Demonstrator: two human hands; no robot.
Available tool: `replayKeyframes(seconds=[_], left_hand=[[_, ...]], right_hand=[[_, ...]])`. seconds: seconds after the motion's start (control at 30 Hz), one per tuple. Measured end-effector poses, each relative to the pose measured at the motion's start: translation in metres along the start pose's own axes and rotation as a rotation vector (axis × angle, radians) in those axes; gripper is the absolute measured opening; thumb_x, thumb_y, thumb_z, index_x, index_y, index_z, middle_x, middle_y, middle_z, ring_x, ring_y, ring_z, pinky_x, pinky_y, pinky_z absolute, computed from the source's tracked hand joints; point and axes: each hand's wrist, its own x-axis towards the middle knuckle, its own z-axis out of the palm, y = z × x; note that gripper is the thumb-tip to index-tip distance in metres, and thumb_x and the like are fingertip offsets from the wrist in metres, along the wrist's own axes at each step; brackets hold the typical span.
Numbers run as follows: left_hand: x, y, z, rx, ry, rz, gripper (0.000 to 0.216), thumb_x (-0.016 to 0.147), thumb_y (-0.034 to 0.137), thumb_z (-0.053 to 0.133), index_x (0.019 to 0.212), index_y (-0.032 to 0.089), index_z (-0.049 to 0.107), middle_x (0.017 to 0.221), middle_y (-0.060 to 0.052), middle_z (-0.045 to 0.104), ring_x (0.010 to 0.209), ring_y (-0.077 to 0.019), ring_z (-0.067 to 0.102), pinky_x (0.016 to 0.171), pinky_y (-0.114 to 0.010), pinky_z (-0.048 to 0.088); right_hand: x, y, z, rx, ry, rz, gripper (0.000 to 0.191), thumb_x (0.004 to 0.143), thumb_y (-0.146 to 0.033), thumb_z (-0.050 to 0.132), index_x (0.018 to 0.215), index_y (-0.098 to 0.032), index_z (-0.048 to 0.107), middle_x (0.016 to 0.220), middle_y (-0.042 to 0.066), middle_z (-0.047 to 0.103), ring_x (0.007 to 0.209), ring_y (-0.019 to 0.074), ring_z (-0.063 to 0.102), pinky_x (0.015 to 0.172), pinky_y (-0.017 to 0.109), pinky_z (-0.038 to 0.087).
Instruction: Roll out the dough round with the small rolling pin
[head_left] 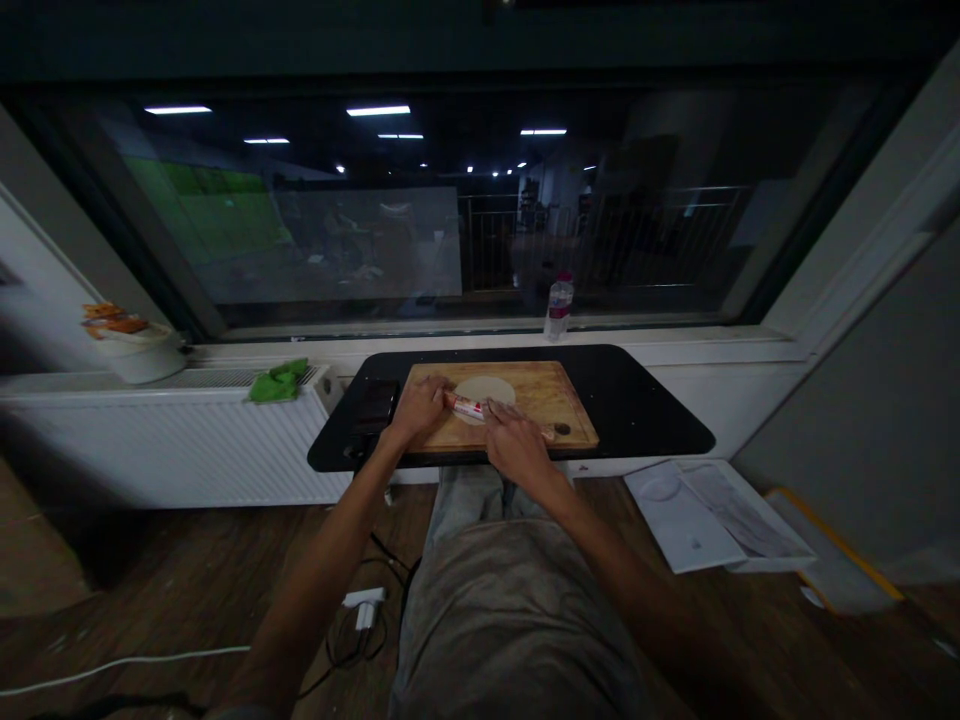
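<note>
Both hands hold a wrapped sausage, orange-red with a white and red label, lying level above the near part of a round flatbread. My left hand closes on its left end, and my right hand grips the right end with bent fingers. Under the flatbread is a wooden cutting board. Close to my right hand, a small dark oval thing sits at the board's near right corner. An orange-pink piece just beside it is too small to name.
The board rests on a black table, with a dark flat object at left. A water bottle stands on the windowsill. A green cloth and white tub are on the radiator. An open white box and cables lie below.
</note>
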Motion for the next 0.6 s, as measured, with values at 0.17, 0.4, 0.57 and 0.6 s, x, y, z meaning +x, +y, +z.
replayKeyframes(seconds=[0.17, 0.4, 0.57, 0.6], left_hand=[[0.003, 0.004, 0.003, 0.042, -0.012, -0.025, 0.057, 0.114, 0.023, 0.032, 0.156, 0.019, 0.069, 0.159, -0.01, 0.073, 0.155, -0.0288, 0.062, 0.136, -0.045, 0.044], [0.009, 0.01, 0.004, 0.127, -0.034, -0.003, 0.055, 0.118, 0.03, 0.032, 0.164, 0.018, 0.06, 0.172, -0.016, 0.061, 0.159, -0.0345, 0.057, 0.134, -0.055, 0.043], [0.007, 0.01, 0.003, 0.168, -0.028, 0.024, 0.055, 0.117, 0.033, 0.041, 0.169, 0.029, 0.057, 0.179, -0.009, 0.054, 0.159, -0.037, 0.056, 0.131, -0.054, 0.045], [0.007, 0.011, 0.002, 0.177, -0.023, 0.026, 0.057, 0.117, 0.035, 0.042, 0.171, 0.029, 0.055, 0.179, -0.01, 0.054, 0.159, -0.0381, 0.056, 0.13, -0.054, 0.046]], right_hand=[[0.01, 0.021, -0.002, 0.008, -0.017, -0.016, 0.057, 0.114, -0.022, 0.045, 0.169, -0.01, 0.058, 0.17, 0.017, 0.063, 0.159, 0.0268, 0.058, 0.136, 0.041, 0.039], [0.047, 0.059, 0.0, -0.091, -0.065, -0.006, 0.05, 0.122, -0.036, 0.038, 0.155, -0.02, 0.072, 0.161, 0.014, 0.071, 0.164, 0.0337, 0.052, 0.14, 0.058, 0.028], [0.061, 0.075, 0.005, -0.136, -0.014, -0.055, 0.056, 0.122, -0.037, 0.033, 0.164, -0.016, 0.065, 0.17, 0.014, 0.063, 0.172, 0.0347, 0.037, 0.143, 0.064, 0.014], [0.063, 0.079, 0.006, -0.148, -0.011, -0.052, 0.057, 0.122, -0.036, 0.033, 0.163, -0.015, 0.065, 0.17, 0.014, 0.063, 0.173, 0.0347, 0.036, 0.143, 0.064, 0.013]])
